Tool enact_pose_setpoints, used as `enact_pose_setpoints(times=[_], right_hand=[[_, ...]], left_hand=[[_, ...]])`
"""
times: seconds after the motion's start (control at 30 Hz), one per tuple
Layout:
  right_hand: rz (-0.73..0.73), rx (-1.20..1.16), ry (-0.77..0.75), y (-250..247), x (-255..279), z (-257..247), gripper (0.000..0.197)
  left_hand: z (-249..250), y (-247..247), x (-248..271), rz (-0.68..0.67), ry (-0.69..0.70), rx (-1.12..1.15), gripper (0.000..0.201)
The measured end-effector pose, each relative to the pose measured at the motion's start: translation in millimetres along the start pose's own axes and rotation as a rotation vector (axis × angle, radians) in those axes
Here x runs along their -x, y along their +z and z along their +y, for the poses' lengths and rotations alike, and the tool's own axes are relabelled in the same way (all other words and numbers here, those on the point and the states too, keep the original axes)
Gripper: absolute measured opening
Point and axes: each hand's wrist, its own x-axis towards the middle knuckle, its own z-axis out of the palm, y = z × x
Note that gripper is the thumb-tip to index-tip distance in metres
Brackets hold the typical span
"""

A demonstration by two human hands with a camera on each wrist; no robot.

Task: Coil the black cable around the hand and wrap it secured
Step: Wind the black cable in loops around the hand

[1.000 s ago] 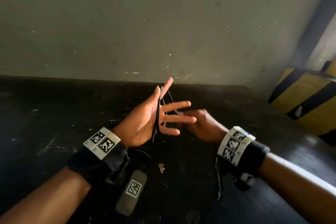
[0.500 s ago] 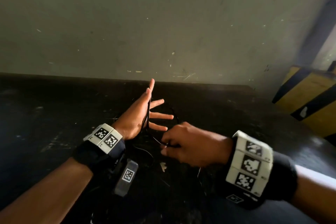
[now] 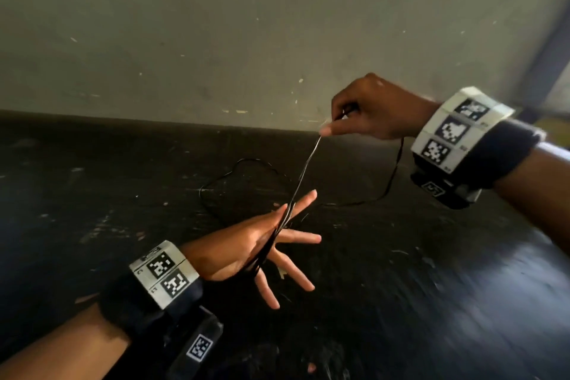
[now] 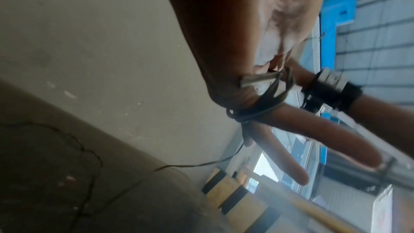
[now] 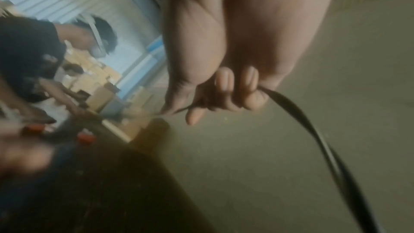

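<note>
Dim head view, edges smeared; R wrist pic heavily blurred; bright daylight behind L wrist pic

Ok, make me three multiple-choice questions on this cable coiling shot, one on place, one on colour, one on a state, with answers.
1. Where does the slack cable lie?
A. on the dark surface
B. over the right forearm
C. on the striped block

2. What colour are the stripes on the yellow block?
A. red
B. black
C. white

3. How is the left hand?
A. a fist
B. pinching the cable
C. fingers spread, cable wound round it

Answers: 1 A, loose loops lie on the dark surface beyond the hands. 2 B, black bands cross it. 3 C, fingers splay while the right hand pinches the taut strand.
</note>
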Motion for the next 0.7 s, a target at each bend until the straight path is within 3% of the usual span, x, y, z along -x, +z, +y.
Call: enact_pose_setpoints(times=[0.23, 0.4, 0.47, 0.6, 0.7], right_hand=[[0.094, -0.119, 0.139, 92, 21, 12, 0.048], [0.088, -0.471, 0.099, 148, 40, -31, 0.023], [0.026, -0.544, 0.094, 156, 42, -55, 0.021], [-0.241, -0.594, 0.116, 136, 40, -87, 0.021], [-0.233, -0.472, 0.046, 114, 38, -95, 0.018]], left_hand=[[27, 4, 6, -0.003, 0.177, 0.212, 0.044], [53, -12, -12, 0.118, 0.365, 0.304, 0.046], [64, -21, -20, 0.245, 0.438, 0.280, 0.044], [69, -40, -30, 0.450, 0.466, 0.167, 0.045], [58, -46, -33, 0.518, 0.389, 0.026, 0.045]])
